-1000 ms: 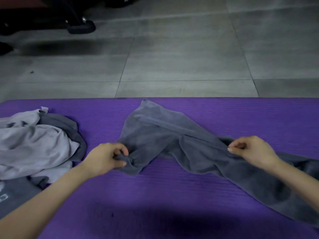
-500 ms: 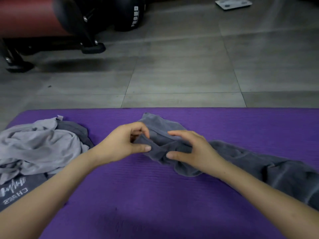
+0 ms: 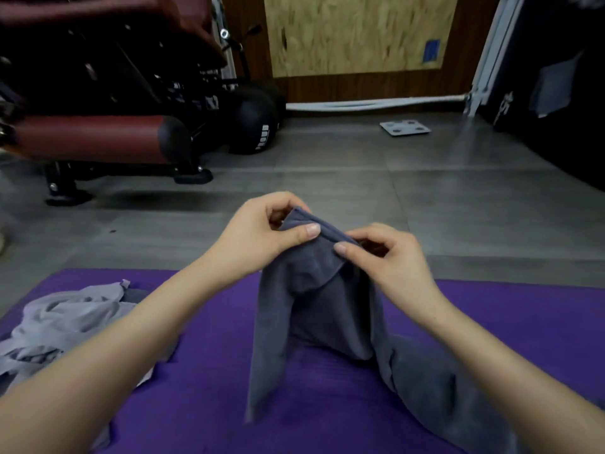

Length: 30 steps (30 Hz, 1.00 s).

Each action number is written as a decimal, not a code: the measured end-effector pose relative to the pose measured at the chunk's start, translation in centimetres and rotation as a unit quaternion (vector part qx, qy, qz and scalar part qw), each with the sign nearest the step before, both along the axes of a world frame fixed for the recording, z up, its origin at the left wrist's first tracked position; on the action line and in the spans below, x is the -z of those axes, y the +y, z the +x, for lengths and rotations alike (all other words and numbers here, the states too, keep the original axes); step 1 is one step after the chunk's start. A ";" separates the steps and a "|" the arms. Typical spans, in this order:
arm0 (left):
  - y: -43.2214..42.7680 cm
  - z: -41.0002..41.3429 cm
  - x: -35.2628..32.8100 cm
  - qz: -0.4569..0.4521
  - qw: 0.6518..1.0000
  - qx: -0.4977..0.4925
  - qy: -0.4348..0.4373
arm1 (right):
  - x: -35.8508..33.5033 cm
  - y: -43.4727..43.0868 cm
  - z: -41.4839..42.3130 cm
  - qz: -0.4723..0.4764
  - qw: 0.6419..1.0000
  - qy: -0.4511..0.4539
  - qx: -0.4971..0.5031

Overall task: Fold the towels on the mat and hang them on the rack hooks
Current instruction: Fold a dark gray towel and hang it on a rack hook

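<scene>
A dark grey towel (image 3: 324, 319) hangs from both my hands above the purple mat (image 3: 507, 322), its lower end trailing off to the right on the mat. My left hand (image 3: 262, 234) pinches the towel's top corner between thumb and fingers. My right hand (image 3: 386, 253) pinches the same top edge just to the right. A crumpled pile of light grey towels (image 3: 68, 319) lies on the mat at the left, partly behind my left forearm. No rack hooks can be made out.
Beyond the mat is grey tiled floor (image 3: 425, 191). A red padded gym bench (image 3: 98, 139) and black medicine balls (image 3: 255, 122) stand at the back left. A white scale (image 3: 405, 128) lies on the floor by the wooden wall; dark equipment stands at the right.
Both hands have lifted the dark towel's top edge off the mat and hold it up. My view has tilted upward, showing the room behind.
</scene>
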<state>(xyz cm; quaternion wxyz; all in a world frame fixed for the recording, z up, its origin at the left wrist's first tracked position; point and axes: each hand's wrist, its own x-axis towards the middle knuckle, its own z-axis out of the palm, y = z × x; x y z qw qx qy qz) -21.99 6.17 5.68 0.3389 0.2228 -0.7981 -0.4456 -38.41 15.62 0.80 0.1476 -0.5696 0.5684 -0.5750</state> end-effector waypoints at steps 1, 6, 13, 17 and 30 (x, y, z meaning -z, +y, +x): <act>0.4 -0.4 -1.2 -0.009 1.000 -0.001 0.008 | -1.5 0.5 -0.6 -0.008 1.000 -0.004 -0.002; 1.3 -2.2 -6.7 -0.041 0.999 -0.001 0.031 | -5.5 2.6 -3.5 0.008 1.000 0.029 0.007; 1.3 -3.4 -8.1 0.008 1.000 -0.004 0.026 | -4.9 4.0 -8.0 0.040 0.967 0.205 0.146; 1.0 -3.2 -9.1 0.058 0.995 -0.008 0.078 | -3.0 4.1 -10.0 0.085 0.967 0.159 0.179; 1.5 -5.3 -13.3 0.078 0.996 0.013 0.033 | -4.6 2.4 -3.6 -0.041 0.991 0.015 0.126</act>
